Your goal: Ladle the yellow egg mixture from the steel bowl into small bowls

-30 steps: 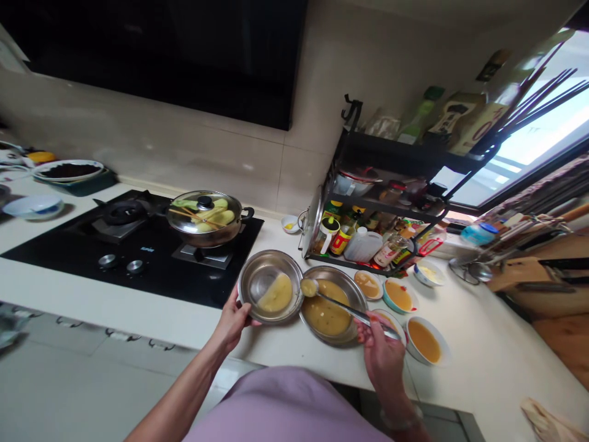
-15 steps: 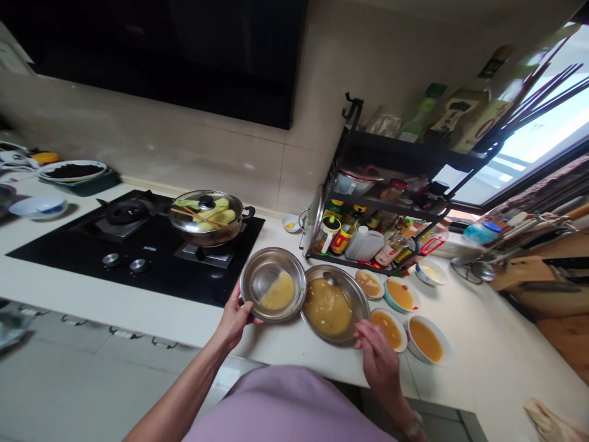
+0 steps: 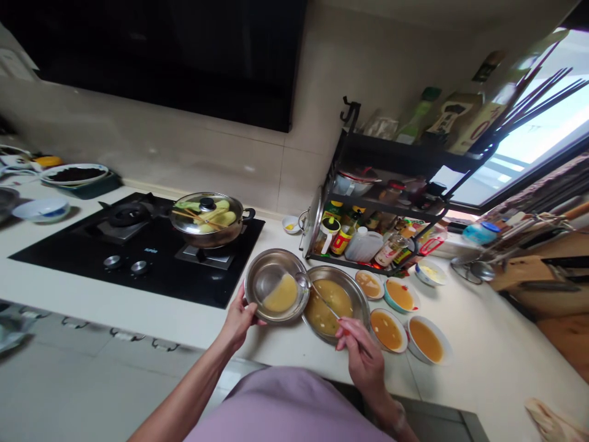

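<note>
My left hand (image 3: 240,320) grips the near-left rim of a small steel bowl (image 3: 257,276), which is tilted and has a yellowish liquid pooled in its lower right. In my right hand (image 3: 361,353) is the handle of a metal spoon (image 3: 302,280); its head is at the right rim of that bowl. Beneath the spoon stands a larger steel basin (image 3: 360,288) of yellowish soup with pale bits. Just right of the basin sit several bowls of orange-brown liquid, among them a white bowl (image 3: 404,344) and a larger white bowl (image 3: 444,350).
A lidded pot (image 3: 207,230) of green vegetables stands on the black hob (image 3: 175,279) at left. Behind the basin rises a black rack (image 3: 391,202) of bottles. A small white dish (image 3: 291,224) is by the wall, and a cloth (image 3: 550,420) lies at lower right.
The spoon has come up out of the basin and leftward to the small bowl's rim. My right hand has moved left with it. The small bowl has shifted slightly right.
</note>
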Demonstrator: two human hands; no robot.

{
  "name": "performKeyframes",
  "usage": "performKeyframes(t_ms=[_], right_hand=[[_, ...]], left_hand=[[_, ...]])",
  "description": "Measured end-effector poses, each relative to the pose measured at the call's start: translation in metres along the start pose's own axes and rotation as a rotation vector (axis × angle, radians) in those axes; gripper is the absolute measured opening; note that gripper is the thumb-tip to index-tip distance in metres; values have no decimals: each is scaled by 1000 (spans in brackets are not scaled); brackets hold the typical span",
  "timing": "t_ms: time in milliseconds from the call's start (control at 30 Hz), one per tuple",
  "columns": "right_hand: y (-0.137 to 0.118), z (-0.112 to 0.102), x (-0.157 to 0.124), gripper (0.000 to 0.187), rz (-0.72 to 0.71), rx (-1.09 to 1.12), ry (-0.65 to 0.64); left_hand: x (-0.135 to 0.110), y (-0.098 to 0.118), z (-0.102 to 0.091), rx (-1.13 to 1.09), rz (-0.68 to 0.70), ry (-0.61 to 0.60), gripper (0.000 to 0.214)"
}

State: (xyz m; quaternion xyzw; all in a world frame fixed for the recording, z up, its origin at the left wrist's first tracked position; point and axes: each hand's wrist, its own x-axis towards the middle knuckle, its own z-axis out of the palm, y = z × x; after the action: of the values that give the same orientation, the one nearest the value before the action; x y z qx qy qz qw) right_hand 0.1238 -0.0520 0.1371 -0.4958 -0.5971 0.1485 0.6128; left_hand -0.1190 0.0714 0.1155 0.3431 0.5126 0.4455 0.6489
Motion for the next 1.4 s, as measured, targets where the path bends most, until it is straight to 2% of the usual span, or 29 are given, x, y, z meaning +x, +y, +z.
performKeyframes(t_ms=[100,200,300,433,533,633,833,967,1100,1167,1267,1333,1400], right_hand=[[9,9,-6,30,21,31,-27],[18,18,-13,22,124,44,-15],[22,24,-15,21,320,90,107],[20,23,-7,32,577,217,285],[18,19,-1,39,688,304,378],[17,16,2,40,731,362,436],[17,-6,8,36,698,339,495],[20,-25,10,31,647,313,587],[26,-38,5,34,589,196,614],[28,-43,-2,34,530,86,552],[28,-46,-12,31,407,-70,358],[27,-45,-17,29,341,-107,245],[27,-40,-19,28,335,-89,216]], left_hand=[[0,0,2,11,0,-5,90],[0,2,5,13,-5,-9,90],[-1,4,6,23,-9,-7,89],[-1,4,5,29,-13,-16,88],[-1,4,3,25,-20,0,88],[-1,2,2,28,-18,11,88],[-1,3,2,37,-14,17,88],[-2,6,2,39,-11,9,88],[-2,7,1,41,-8,12,88],[-2,6,1,43,-6,12,88],[-2,6,1,48,1,6,89],[-3,6,1,53,4,3,88],[-3,7,2,51,8,0,88]])
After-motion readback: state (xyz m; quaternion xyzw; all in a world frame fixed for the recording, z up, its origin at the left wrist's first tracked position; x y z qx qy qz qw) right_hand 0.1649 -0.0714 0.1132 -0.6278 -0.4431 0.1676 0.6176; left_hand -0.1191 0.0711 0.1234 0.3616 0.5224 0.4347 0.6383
